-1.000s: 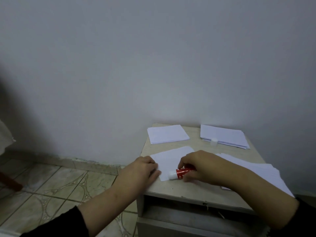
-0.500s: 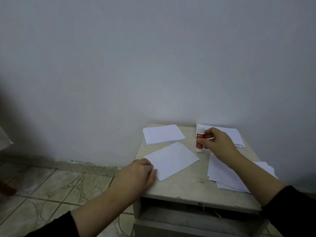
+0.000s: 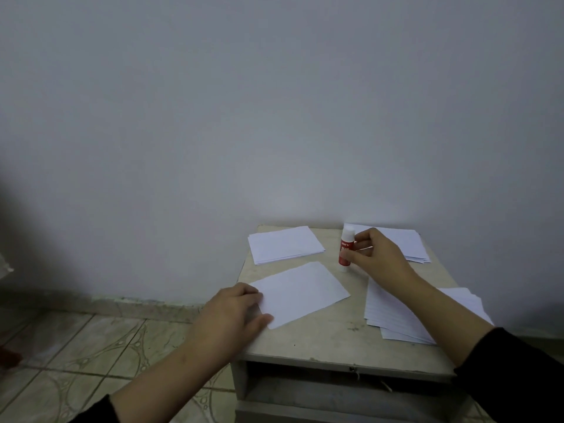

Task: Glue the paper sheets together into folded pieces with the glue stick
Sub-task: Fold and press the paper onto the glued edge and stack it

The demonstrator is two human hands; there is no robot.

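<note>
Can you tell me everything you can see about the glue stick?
The glue stick is a small tube with a red label and a white cap on top. It looks like plastic. It stands upright on the table, near the far edge, between two stacks of white paper. The right hand pinches its side with the fingertips. The writing on the label is too blurry to read. No bare glue shows.

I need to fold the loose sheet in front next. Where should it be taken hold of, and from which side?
Pinch the loose sheet at its right corner, coming from the right. It lies flat, and the left hand already rests on its left corner. The right hand must first let go of the upright glue stick.
</note>
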